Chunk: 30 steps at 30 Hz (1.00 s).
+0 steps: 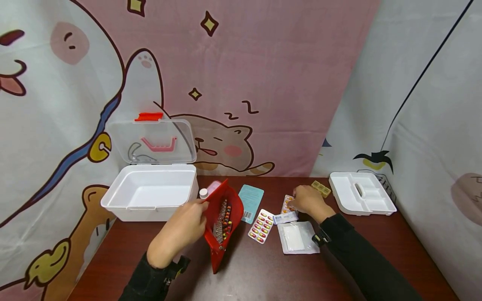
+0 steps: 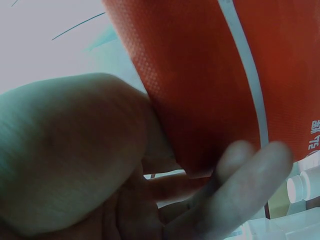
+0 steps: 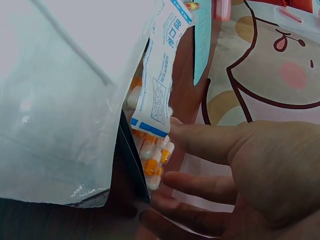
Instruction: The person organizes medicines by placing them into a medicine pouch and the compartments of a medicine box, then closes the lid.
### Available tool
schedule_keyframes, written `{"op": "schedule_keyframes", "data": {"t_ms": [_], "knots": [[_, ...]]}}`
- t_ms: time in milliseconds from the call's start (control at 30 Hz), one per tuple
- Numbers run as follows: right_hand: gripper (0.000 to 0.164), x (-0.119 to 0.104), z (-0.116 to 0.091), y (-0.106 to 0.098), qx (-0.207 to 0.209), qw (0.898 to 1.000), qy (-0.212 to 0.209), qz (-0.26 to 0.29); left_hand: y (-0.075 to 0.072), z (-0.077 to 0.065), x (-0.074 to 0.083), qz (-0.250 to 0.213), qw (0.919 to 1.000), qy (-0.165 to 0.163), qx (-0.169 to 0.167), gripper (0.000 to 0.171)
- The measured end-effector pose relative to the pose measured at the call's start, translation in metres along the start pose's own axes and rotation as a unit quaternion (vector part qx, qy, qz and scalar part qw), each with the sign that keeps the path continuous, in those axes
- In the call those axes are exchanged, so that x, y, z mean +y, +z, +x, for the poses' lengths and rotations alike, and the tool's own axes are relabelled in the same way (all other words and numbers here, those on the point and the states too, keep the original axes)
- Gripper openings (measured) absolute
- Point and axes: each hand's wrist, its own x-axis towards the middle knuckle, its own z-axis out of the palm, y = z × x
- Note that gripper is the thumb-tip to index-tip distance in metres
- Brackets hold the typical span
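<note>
My left hand (image 1: 191, 219) grips the edge of a red pouch (image 1: 235, 205), thumb on one side and fingers on the other. The pouch stands tilted with its mouth open, showing silver blister packs and red-and-yellow capsules (image 1: 227, 221) inside. My right hand (image 1: 309, 201) is at a blister pack of orange-and-white capsules (image 3: 152, 162); thumb and index fingertips are right at its edge, spread apart. A white-and-blue adhesive bandage packet (image 1: 285, 218) overlaps that pack. Nearby lie a blister pack of red-and-yellow capsules (image 1: 261, 226) and a clear packet with a white pad (image 1: 298, 238).
A white box (image 1: 148, 214) with its clear lid (image 1: 152, 142) raised stands at the back left. A teal card (image 1: 251, 198) and a white-capped bottle (image 1: 203, 193) are near the pouch. On the right, a gold blister pack (image 1: 321, 189) lies beside a white compartment tray (image 1: 361, 194).
</note>
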Motion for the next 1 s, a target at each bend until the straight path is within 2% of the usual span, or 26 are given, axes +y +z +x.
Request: {"op": "schedule_keyframes", "data": {"t_ms": [167,367,567,800,1000], "knots": [[0.037,0.002,0.004,0.005,0.012,1.000,-0.007,0.008,0.001,0.000,0.001,0.000,1.0000,0.002,0.001,0.027],[0.044,0.001,0.005,0.010,0.042,0.998,-0.012,0.051,0.001,-0.001,0.001,0.000,1.0000,0.005,0.003,0.029],[0.049,-0.004,0.006,0.005,0.076,0.992,-0.005,0.101,0.000,-0.001,0.002,-0.003,1.0000,0.001,-0.003,0.030],[0.042,-0.009,0.005,-0.002,0.143,0.978,-0.043,0.146,0.000,0.000,0.002,-0.002,1.0000,-0.001,-0.007,0.032],[0.041,-0.016,0.004,-0.012,0.219,0.954,-0.098,0.181,-0.001,0.000,0.001,-0.007,0.9999,-0.004,-0.010,0.035]]}}
